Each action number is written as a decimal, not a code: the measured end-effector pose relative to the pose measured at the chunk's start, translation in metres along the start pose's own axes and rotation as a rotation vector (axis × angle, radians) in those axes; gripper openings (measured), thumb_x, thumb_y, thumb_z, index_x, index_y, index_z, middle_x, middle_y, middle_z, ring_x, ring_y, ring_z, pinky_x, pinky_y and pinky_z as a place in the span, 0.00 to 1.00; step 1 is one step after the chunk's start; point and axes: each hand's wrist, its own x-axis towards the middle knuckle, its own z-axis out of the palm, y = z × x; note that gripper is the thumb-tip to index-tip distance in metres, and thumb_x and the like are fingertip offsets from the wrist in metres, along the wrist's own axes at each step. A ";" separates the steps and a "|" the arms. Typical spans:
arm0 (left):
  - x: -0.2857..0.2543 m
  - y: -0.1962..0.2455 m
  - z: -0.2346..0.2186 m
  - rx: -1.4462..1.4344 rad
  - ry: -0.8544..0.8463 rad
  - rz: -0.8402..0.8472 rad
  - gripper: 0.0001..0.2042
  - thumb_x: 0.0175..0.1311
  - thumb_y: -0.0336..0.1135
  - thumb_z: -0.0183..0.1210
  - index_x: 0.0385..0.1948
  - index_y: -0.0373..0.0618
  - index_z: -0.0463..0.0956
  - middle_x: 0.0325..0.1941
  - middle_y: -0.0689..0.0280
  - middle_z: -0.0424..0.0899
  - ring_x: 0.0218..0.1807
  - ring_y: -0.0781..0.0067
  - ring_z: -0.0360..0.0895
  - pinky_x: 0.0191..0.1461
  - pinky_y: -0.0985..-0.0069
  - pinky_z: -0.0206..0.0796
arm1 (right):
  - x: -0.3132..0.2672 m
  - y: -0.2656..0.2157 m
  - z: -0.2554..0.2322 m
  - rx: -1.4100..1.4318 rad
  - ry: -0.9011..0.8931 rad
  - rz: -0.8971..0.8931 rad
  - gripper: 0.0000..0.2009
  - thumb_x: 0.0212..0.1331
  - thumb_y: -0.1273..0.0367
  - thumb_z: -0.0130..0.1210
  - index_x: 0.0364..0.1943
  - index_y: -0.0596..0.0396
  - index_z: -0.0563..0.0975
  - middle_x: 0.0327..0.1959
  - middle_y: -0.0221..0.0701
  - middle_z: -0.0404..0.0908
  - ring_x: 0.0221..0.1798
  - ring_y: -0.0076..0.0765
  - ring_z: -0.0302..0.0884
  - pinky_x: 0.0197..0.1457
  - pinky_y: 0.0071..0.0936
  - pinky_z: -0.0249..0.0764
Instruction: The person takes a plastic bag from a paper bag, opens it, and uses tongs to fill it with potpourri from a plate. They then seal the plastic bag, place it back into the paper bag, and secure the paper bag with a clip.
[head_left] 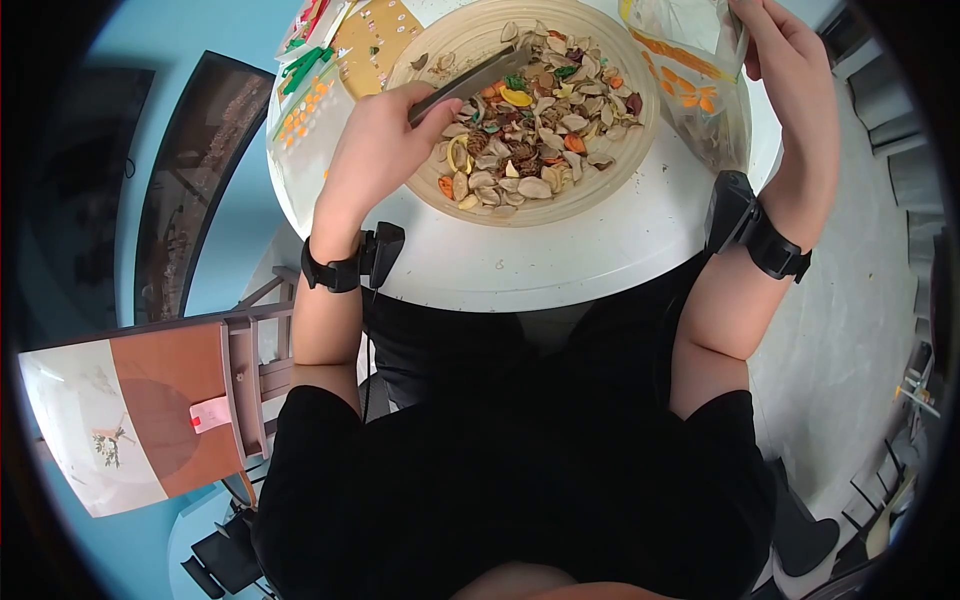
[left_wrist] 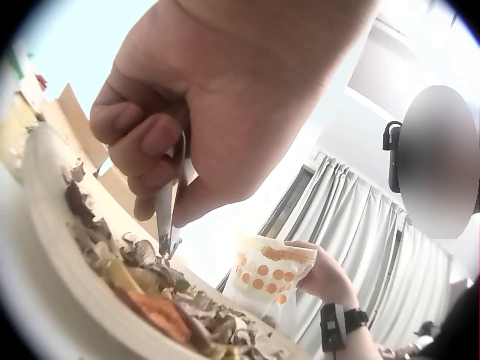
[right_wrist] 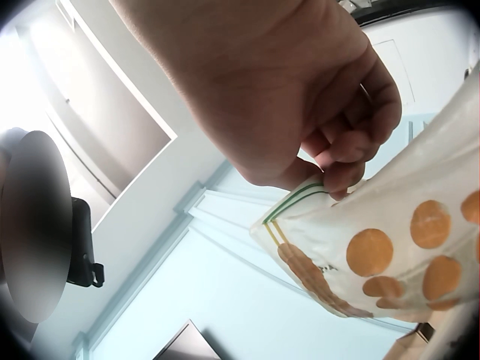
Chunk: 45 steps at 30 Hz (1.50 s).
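My left hand [head_left: 365, 150] grips a pair of metal tongs [head_left: 462, 84] over a wide, pale round tray [head_left: 430, 205]. The tongs' tips reach into the dried potpourri [head_left: 540, 150], a mix of beige petal-like pieces, brown cones and orange, yellow and green bits. In the left wrist view the tips [left_wrist: 166, 246] are right at the pieces. At the tray's right, my right hand [head_left: 795, 75] pinches the top edge of a clear zip bag [right_wrist: 367, 251] printed with orange dots. The bag's lower part [head_left: 725, 140] looks filled with dull pieces.
The tray stands on a round white table [head_left: 500, 265]. Left of it lie another orange-dotted bag [head_left: 305, 130], a tan sheet [head_left: 375, 45] and green strips [head_left: 300, 70]. A wooden chair [head_left: 245, 385] is at the left.
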 end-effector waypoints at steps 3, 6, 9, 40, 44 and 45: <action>0.003 0.016 -0.017 0.056 0.020 -0.004 0.17 0.69 0.45 0.65 0.35 0.36 0.83 0.16 0.59 0.73 0.18 0.67 0.68 0.26 0.70 0.61 | -0.001 -0.003 0.001 -0.030 0.003 0.012 0.15 0.70 0.64 0.53 0.29 0.60 0.80 0.22 0.21 0.76 0.24 0.17 0.69 0.26 0.19 0.64; 0.010 0.028 -0.028 -0.026 0.103 0.081 0.16 0.69 0.45 0.66 0.35 0.36 0.83 0.15 0.62 0.72 0.18 0.75 0.64 0.25 0.74 0.57 | -0.002 -0.003 0.006 -0.025 0.020 0.000 0.14 0.70 0.64 0.53 0.29 0.60 0.80 0.23 0.22 0.76 0.24 0.17 0.69 0.27 0.20 0.65; 0.015 0.056 -0.040 -0.037 0.066 0.157 0.17 0.72 0.45 0.64 0.38 0.36 0.83 0.22 0.73 0.76 0.26 0.88 0.65 0.29 0.81 0.58 | -0.008 -0.008 0.011 -0.086 0.044 -0.035 0.14 0.70 0.64 0.53 0.30 0.61 0.80 0.23 0.22 0.76 0.25 0.17 0.69 0.27 0.20 0.65; 0.015 0.020 0.009 -0.022 -0.230 -0.028 0.21 0.67 0.51 0.63 0.42 0.38 0.85 0.25 0.52 0.84 0.30 0.55 0.82 0.39 0.65 0.72 | -0.001 -0.002 -0.003 -0.032 0.041 0.008 0.16 0.72 0.62 0.53 0.30 0.60 0.82 0.23 0.21 0.77 0.25 0.16 0.68 0.28 0.20 0.63; 0.013 0.024 0.010 0.028 -0.244 0.013 0.19 0.70 0.47 0.63 0.43 0.35 0.83 0.23 0.57 0.80 0.26 0.67 0.75 0.35 0.69 0.68 | -0.003 -0.003 -0.003 -0.048 0.023 -0.019 0.16 0.73 0.62 0.53 0.32 0.61 0.82 0.24 0.21 0.77 0.26 0.17 0.68 0.29 0.20 0.64; 0.012 0.024 0.012 0.046 -0.244 0.028 0.19 0.71 0.47 0.63 0.43 0.35 0.83 0.22 0.56 0.80 0.26 0.66 0.75 0.34 0.69 0.68 | -0.003 -0.003 -0.003 -0.050 0.019 -0.015 0.17 0.73 0.62 0.53 0.33 0.62 0.82 0.24 0.21 0.77 0.26 0.17 0.69 0.29 0.20 0.64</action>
